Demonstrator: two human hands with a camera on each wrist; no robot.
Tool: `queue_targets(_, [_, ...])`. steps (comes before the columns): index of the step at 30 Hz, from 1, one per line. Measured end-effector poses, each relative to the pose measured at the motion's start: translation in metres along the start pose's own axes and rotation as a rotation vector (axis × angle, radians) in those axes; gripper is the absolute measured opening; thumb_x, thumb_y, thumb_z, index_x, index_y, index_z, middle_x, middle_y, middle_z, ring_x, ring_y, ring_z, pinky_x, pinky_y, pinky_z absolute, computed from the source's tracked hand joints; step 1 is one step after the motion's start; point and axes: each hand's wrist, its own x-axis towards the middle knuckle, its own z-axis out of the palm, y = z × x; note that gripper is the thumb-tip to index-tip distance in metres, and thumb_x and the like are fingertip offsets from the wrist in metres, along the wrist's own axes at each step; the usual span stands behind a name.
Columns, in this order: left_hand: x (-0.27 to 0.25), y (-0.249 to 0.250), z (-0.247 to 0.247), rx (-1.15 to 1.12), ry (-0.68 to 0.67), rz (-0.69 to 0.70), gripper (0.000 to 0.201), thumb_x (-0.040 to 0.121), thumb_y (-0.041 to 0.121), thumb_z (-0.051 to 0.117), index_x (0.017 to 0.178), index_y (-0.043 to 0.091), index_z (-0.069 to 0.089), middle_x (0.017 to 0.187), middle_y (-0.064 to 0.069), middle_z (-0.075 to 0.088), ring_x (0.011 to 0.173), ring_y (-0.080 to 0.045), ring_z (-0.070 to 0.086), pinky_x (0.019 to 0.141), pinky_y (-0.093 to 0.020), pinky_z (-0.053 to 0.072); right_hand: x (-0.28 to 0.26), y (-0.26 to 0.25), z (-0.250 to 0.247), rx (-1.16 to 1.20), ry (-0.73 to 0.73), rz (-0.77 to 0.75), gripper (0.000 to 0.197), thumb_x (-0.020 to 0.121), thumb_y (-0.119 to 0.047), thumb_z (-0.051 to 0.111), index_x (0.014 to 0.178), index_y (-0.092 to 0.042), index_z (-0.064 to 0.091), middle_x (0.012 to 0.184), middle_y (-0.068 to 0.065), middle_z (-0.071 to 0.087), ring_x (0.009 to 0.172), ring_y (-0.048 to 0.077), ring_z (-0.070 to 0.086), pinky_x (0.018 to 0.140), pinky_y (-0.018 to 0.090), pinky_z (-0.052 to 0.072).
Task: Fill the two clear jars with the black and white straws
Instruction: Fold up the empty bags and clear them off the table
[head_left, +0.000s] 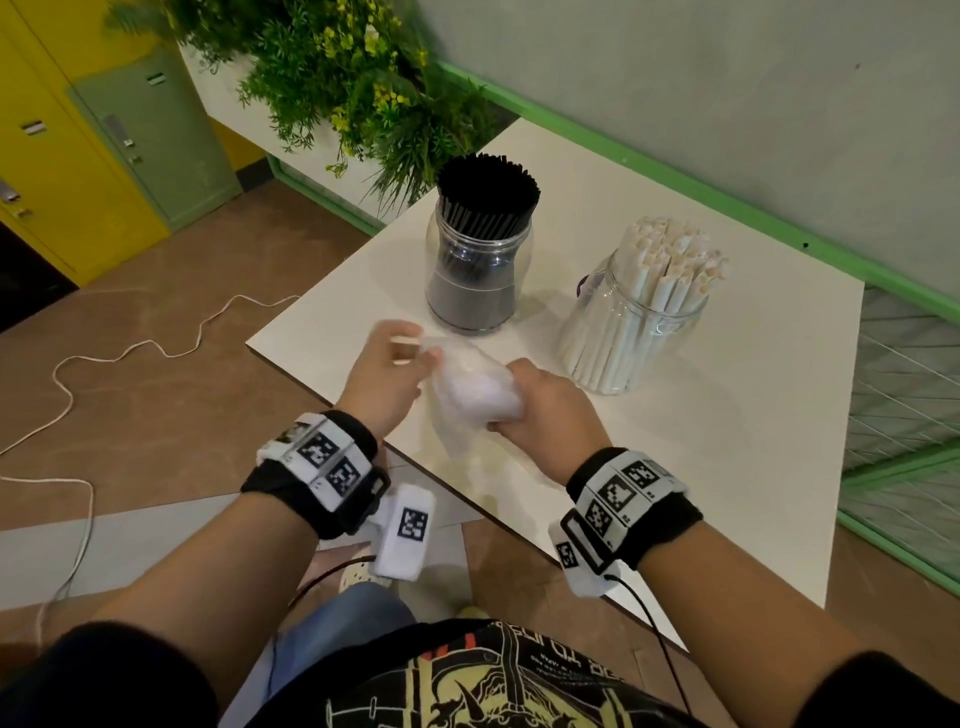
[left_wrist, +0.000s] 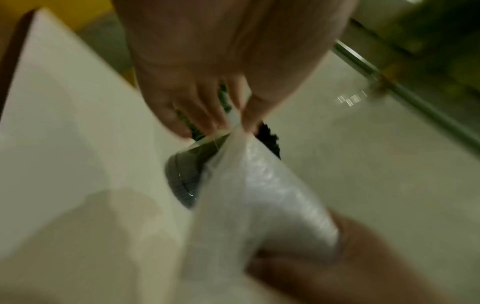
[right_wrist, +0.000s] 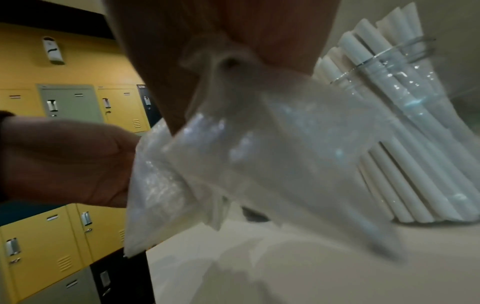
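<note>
A clear jar (head_left: 475, 275) packed with black straws (head_left: 488, 192) stands on the white table (head_left: 727, 467). To its right a second clear jar (head_left: 631, 327) holds white straws (head_left: 675, 260). Nearer the front edge, both hands hold a clear, crumpled plastic bag (head_left: 472, 387). My left hand (head_left: 395, 369) pinches the bag's far end between thumb and fingers (left_wrist: 207, 115). My right hand (head_left: 540, 405) grips the near part of the bag (right_wrist: 272, 154) in a fist. The black-straw jar (left_wrist: 187, 174) shows behind the bag (left_wrist: 259, 195) in the left wrist view, and the white-straw jar (right_wrist: 415, 133) in the right wrist view.
Green plants (head_left: 353, 88) hang over the table's far left corner. Yellow and grey lockers (head_left: 104, 156) stand at the left, seen too as lockers (right_wrist: 64, 144) in the right wrist view. A white cord (head_left: 130, 358) lies on the brown floor. A green-framed wall (head_left: 727, 197) borders the table behind.
</note>
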Motion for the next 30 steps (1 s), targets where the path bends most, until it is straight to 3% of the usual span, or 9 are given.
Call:
queue_targets(2, [-0.004, -0.009, -0.002, 0.309, 0.223, 0.353, 0.03, 0.091, 0.021, 0.058, 0.119, 0.024, 0.048, 0.119, -0.001, 0.05, 0.11, -0.018, 0.051, 0.099, -0.041, 0.043, 0.0, 0.004, -0.001, 0.028, -0.031, 0.042, 0.039, 0.075, -0.029, 0.077, 0.101, -0.01, 0.053, 0.092, 0.01, 0.066, 0.086, 0.03, 0.06, 0.068, 0.036, 0.045])
queue_targets(5, [-0.023, -0.02, 0.007, 0.668, -0.068, 0.725, 0.05, 0.089, 0.048, 0.05, 0.134, 0.027, 0.042, 0.14, 0.002, 0.043, 0.131, -0.018, 0.036, 0.111, -0.038, 0.028, 0.0, 0.0, -0.005, 0.27, -0.136, 0.043, 0.03, 0.07, -0.024, 0.08, 0.086, -0.017, 0.055, 0.081, 0.003, 0.065, 0.077, 0.021, 0.06, 0.065, 0.032, 0.045])
queue_targets(10, [-0.038, -0.028, 0.015, 0.281, -0.481, 0.263, 0.079, 0.065, 0.056, 0.078, 0.127, 0.052, 0.031, 0.124, 0.031, 0.05, 0.112, 0.019, 0.046, 0.091, -0.005, 0.035, -0.006, -0.024, -0.021, 0.533, -0.124, -0.019, 0.025, 0.067, -0.019, 0.082, 0.079, -0.017, 0.06, 0.072, -0.001, 0.065, 0.069, 0.012, 0.061, 0.064, 0.028, 0.05])
queue_targets(14, [-0.035, -0.026, 0.014, 0.174, -0.333, 0.172, 0.069, 0.064, 0.053, 0.074, 0.124, 0.038, 0.042, 0.106, 0.017, 0.063, 0.095, 0.005, 0.06, 0.082, -0.018, 0.049, -0.001, -0.026, -0.016, 0.495, 0.02, -0.065, 0.044, 0.065, -0.035, 0.082, 0.096, -0.017, 0.057, 0.092, -0.001, 0.059, 0.088, 0.021, 0.053, 0.078, 0.032, 0.045])
queue_targets(18, [-0.019, -0.023, 0.007, 0.163, -0.048, 0.115, 0.042, 0.086, 0.042, 0.066, 0.112, 0.019, 0.044, 0.096, -0.001, 0.065, 0.084, -0.018, 0.065, 0.073, -0.041, 0.056, 0.002, -0.019, -0.011, 0.302, 0.348, 0.011, 0.057, 0.083, -0.058, 0.05, 0.124, -0.019, 0.047, 0.115, -0.002, 0.043, 0.105, 0.018, 0.042, 0.093, 0.04, 0.04])
queue_targets(21, [-0.003, -0.028, -0.004, 0.196, 0.046, 0.045, 0.038, 0.084, 0.046, 0.066, 0.098, 0.013, 0.052, 0.088, -0.003, 0.064, 0.081, -0.02, 0.064, 0.07, -0.039, 0.054, -0.007, -0.026, -0.012, 0.539, 0.131, 0.113, 0.076, 0.087, -0.067, 0.043, 0.145, -0.021, 0.027, 0.136, 0.001, 0.032, 0.127, 0.016, 0.034, 0.11, 0.044, 0.033])
queue_targets(23, [0.001, -0.028, -0.008, 0.203, 0.011, 0.055, 0.034, 0.082, 0.048, 0.068, 0.091, 0.016, 0.059, 0.084, -0.004, 0.067, 0.078, -0.02, 0.064, 0.07, -0.036, 0.052, -0.012, -0.036, -0.012, 0.631, -0.075, 0.122, 0.083, 0.083, -0.065, 0.043, 0.15, -0.027, 0.011, 0.148, -0.008, 0.02, 0.138, 0.007, 0.02, 0.116, 0.032, 0.022])
queue_targets(26, [-0.001, -0.024, -0.005, 0.104, -0.141, 0.035, 0.047, 0.069, 0.056, 0.067, 0.087, 0.013, 0.067, 0.084, -0.017, 0.068, 0.075, -0.021, 0.063, 0.07, -0.036, 0.048, -0.002, -0.043, -0.005, 0.804, -0.12, 0.152, 0.057, 0.087, -0.048, 0.059, 0.131, -0.044, 0.023, 0.128, -0.027, 0.034, 0.114, -0.023, 0.032, 0.096, 0.0, 0.025])
queue_targets(30, [-0.005, -0.017, -0.008, 0.091, -0.451, 0.06, 0.059, 0.07, 0.052, 0.071, 0.094, -0.002, 0.065, 0.09, -0.032, 0.062, 0.075, -0.019, 0.056, 0.072, -0.033, 0.041, 0.012, -0.036, 0.002, 1.174, -0.096, 0.305, 0.072, 0.07, -0.04, 0.08, 0.128, -0.015, 0.045, 0.119, 0.01, 0.063, 0.109, 0.019, 0.063, 0.09, 0.035, 0.054])
